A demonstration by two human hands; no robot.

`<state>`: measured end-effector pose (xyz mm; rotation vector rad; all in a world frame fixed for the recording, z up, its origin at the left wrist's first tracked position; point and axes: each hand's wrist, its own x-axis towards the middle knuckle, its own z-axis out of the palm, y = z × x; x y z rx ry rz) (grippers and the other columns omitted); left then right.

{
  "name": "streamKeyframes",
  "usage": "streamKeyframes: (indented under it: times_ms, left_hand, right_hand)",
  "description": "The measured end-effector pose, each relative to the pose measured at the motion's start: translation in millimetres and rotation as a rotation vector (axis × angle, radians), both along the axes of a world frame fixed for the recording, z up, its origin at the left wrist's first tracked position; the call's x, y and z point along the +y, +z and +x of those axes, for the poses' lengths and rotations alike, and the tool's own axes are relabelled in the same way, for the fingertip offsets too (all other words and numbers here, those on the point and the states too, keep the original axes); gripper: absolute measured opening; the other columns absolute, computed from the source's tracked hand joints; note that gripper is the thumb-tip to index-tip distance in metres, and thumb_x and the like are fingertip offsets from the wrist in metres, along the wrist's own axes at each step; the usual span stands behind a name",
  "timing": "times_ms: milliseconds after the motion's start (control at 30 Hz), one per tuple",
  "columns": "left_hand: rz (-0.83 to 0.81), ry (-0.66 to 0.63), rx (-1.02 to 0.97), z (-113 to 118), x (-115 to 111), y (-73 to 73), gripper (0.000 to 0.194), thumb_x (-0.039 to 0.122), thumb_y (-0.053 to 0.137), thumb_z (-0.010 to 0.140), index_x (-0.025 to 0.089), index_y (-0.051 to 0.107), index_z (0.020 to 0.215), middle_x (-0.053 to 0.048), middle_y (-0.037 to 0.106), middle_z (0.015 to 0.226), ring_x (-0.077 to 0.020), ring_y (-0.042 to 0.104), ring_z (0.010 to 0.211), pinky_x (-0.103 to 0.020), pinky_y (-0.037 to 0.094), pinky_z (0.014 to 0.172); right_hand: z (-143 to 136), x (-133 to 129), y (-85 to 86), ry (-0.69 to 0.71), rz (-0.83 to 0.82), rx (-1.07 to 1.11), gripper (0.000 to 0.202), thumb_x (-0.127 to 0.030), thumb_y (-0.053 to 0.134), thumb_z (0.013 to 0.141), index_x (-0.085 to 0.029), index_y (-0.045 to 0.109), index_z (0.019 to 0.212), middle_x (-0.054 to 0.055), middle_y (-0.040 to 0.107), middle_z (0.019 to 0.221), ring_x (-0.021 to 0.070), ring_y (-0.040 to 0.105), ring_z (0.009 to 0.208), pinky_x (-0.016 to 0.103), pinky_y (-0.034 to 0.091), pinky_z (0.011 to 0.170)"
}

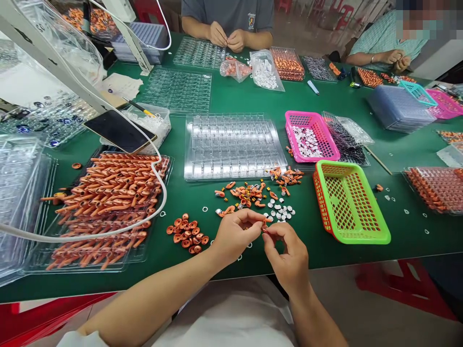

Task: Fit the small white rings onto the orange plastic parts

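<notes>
My left hand (237,231) and my right hand (287,255) meet above the near edge of the green table (253,101). Together their fingertips pinch a small orange part (265,222). Just beyond the fingers lie small white discs (280,212) and a scatter of loose orange parts (249,193). A heap of round orange pieces (187,234) sits left of my left hand. A clear tray (233,144) with empty pockets lies further back.
A clear tray piled with long orange parts (108,202) is at the left, with a phone (119,131) behind it. A green basket (349,202) and a pink basket (311,136) stand at the right. Two other people work at the far side.
</notes>
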<state>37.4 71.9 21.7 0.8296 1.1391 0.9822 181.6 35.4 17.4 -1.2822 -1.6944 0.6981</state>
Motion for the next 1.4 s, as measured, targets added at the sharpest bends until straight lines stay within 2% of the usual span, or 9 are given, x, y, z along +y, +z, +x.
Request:
streamKeyframes:
  times_ms: [300,567,800,1067,1233,1400]
  left_hand:
    - [0.008,-0.046,-0.042,1,-3,-1.4,0.014,0.022,0.068,0.074,0.014,0.074,0.085,-0.007,0.077,0.078,-0.0177,0.071,0.072,-0.024,0.055,0.062]
    - [0.014,-0.040,-0.080,4,-4,-1.4,0.014,0.021,0.069,0.074,0.014,0.075,0.085,-0.008,0.077,0.081,-0.0171,0.071,0.072,-0.024,0.056,0.065]
    - [0.049,0.000,-0.031,5,-9,-8.3,0.018,0.024,0.067,0.078,0.014,0.076,0.089,-0.009,0.078,0.086,-0.0179,0.071,0.071,-0.027,0.057,0.067]
    - [0.092,0.027,0.067,5,-11,-5.7,0.020,0.023,0.066,0.078,0.014,0.078,0.091,-0.009,0.079,0.086,-0.0174,0.071,0.072,-0.023,0.056,0.064]
    - [0.147,0.020,0.033,4,-11,-4.3,0.022,0.022,0.066,0.080,0.014,0.079,0.096,-0.009,0.079,0.093,-0.0198,0.074,0.081,-0.026,0.060,0.074]
    - [0.282,-0.027,0.136,2,-12,-3.5,0.023,0.020,0.062,0.086,0.016,0.078,0.101,-0.008,0.079,0.093,-0.0202,0.074,0.084,-0.028,0.059,0.078]
  right_hand:
    - [8,-6,-8.0,-0.030,-0.166,0.210,0.011,-0.014,0.061,0.089,-0.023,0.063,0.094,0.002,0.064,0.089,0.0156,0.063,0.077,0.027,0.053,0.066]
    - [4,-9,-14.5,-0.110,-0.169,0.276,0.016,-0.016,0.063,0.089,-0.026,0.066,0.101,0.001,0.066,0.095,0.0142,0.066,0.077,0.026,0.057,0.067]
    - [-6,-9,-15.8,-0.220,-0.200,0.393,0.016,-0.019,0.067,0.088,-0.026,0.068,0.102,0.001,0.071,0.095,0.0135,0.068,0.072,0.024,0.061,0.064]
    - [-10,-9,-16.8,-0.247,-0.190,0.413,0.017,-0.019,0.069,0.086,-0.025,0.071,0.102,0.003,0.073,0.097,0.0152,0.072,0.076,0.026,0.064,0.067]
    - [-10,-7,-17.8,-0.257,-0.153,0.382,0.017,-0.018,0.069,0.086,-0.026,0.071,0.101,0.001,0.073,0.095,0.0142,0.072,0.074,0.025,0.064,0.066]
    - [-8,-7,-18.6,-0.270,-0.134,0.352,0.015,-0.019,0.069,0.086,-0.025,0.070,0.100,0.002,0.072,0.094,0.0143,0.070,0.071,0.027,0.063,0.065]
